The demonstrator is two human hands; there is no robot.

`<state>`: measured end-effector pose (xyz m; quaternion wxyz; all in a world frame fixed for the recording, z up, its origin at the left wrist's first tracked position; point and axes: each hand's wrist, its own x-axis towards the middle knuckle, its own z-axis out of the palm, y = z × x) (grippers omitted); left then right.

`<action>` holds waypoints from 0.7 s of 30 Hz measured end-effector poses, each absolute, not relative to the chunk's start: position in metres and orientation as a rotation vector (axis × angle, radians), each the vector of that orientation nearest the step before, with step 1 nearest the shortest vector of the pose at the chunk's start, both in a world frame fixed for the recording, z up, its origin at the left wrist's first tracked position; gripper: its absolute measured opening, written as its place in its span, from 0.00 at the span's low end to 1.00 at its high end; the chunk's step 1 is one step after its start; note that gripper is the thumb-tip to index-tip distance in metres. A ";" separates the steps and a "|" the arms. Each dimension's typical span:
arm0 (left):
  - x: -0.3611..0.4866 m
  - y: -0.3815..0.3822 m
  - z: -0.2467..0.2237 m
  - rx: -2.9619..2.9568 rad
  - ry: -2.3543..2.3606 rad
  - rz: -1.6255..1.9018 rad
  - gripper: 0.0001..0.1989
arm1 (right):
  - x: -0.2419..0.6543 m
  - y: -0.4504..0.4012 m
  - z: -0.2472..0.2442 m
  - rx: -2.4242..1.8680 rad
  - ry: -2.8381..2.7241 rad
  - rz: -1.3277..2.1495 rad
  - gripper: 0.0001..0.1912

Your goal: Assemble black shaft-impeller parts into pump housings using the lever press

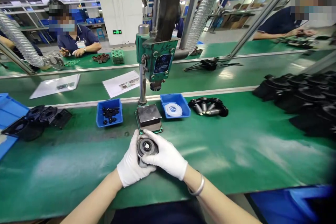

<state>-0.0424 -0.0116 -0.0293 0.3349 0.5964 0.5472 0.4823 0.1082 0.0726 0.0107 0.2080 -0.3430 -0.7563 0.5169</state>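
Between my two white-gloved hands is a round dark grey part [147,146] with a black ring and a small light centre. My left hand [133,163] is wrapped round its left side and underside. On the right, my right hand [166,154] grips the rim with thumb and fingers. Just beyond the fingertips stands the metal block [149,113] of a green bench press [160,61], whose ram hangs above it. A blue bin [109,112] of small black pieces lies left of the block, and another blue bin [175,105] with a white coil lies right.
Black cables [209,106] lie right of the bins. Black housings [309,98] crowd the far right, others [39,119] the left beside a blue crate [10,112]. Printed sheets [122,83] lie behind. Two people work across the bench.
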 end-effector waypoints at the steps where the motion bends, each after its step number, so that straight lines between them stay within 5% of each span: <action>1: -0.043 -0.012 -0.031 1.553 1.430 1.266 0.62 | 0.109 0.077 0.014 -0.935 -2.159 1.426 0.45; 8: -0.038 -0.015 -0.036 1.505 1.485 1.303 0.62 | 0.110 0.099 0.027 -0.739 -2.481 1.326 0.46; 18: -0.034 -0.012 -0.031 1.593 1.488 1.387 0.59 | 0.120 0.059 0.015 -0.807 -2.145 1.064 0.41; 21: -0.036 -0.010 -0.039 1.603 1.523 1.375 0.59 | 0.145 0.054 0.017 -0.829 -2.010 1.052 0.20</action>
